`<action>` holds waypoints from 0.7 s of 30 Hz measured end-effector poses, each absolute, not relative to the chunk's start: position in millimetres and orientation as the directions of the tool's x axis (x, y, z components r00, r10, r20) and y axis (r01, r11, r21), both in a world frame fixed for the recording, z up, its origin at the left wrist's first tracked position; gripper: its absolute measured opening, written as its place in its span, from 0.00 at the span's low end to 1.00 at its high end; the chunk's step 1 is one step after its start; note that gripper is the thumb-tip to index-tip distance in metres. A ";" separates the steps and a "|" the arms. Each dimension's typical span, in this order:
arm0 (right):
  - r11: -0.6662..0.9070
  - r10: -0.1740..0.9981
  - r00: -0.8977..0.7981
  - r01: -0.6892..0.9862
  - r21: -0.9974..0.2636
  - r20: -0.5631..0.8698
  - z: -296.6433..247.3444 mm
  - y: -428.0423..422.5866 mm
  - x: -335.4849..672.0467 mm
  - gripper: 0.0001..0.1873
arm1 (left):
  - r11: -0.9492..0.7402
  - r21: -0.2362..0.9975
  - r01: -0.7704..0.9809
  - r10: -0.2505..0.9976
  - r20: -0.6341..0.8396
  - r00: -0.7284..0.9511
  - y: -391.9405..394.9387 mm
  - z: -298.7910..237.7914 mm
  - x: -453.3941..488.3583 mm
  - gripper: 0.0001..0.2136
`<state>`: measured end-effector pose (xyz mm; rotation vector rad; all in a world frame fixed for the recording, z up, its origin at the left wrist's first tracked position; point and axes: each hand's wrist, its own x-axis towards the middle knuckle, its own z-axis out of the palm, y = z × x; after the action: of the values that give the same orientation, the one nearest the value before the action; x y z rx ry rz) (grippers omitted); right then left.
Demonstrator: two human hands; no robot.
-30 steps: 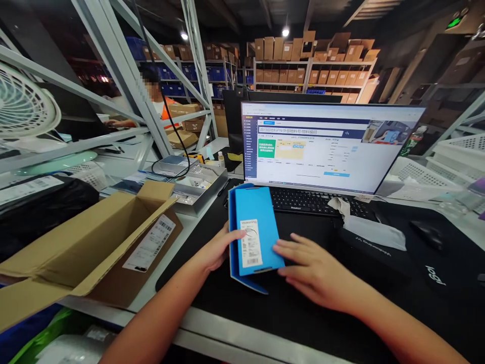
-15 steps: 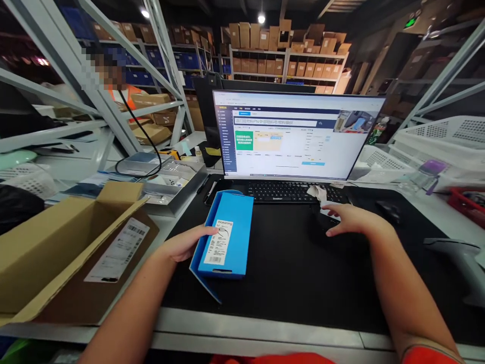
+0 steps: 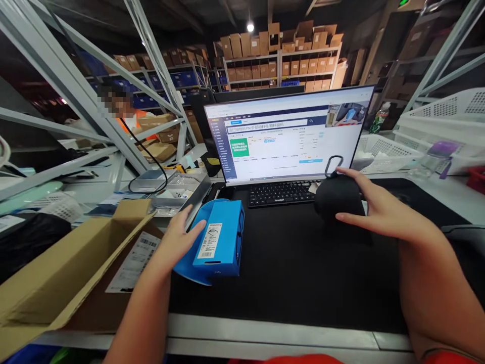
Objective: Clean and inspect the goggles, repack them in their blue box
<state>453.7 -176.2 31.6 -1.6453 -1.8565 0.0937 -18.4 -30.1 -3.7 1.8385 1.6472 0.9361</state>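
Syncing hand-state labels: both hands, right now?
Left hand: open, at the blue box; contact unclear.
Right hand: holding the black case.

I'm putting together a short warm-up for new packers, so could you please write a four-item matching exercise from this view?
Things:
1. Keyboard
2. Blue box
3. Black case
4. Cardboard carton

Descriptions:
A. Held in the right hand
B. Brown, open at the top
C. Just below the monitor
D. Blue, with a white label on top

Pairs: 1-C, 2-D, 3-A, 4-B
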 end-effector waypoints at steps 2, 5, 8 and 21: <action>0.290 0.831 0.062 0.800 -0.525 0.553 37.6 -179.5 447.1 0.52 | -0.367 0.592 0.718 0.907 0.400 0.133 -59.6 7.0 1.1 0.34; 0.385 0.770 0.164 0.651 -0.654 0.617 29.9 -167.5 429.4 0.49 | -0.571 0.590 0.571 0.821 0.419 0.388 -107.9 3.8 51.1 0.35; 0.428 0.821 0.139 0.490 -0.759 0.553 10.0 -150.3 406.0 0.48 | -0.501 0.764 0.407 0.798 0.226 0.559 -131.2 -18.4 108.6 0.57; 0.359 0.933 -0.156 0.398 -0.844 0.324 -20.9 -142.8 363.4 0.51 | 0.052 0.957 -0.285 0.835 0.115 0.538 -122.2 -52.4 152.4 0.56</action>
<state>363.4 -142.8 -20.9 -1.1856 -1.7302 0.7547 152.4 -122.2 -52.4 1.2392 0.5586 0.9224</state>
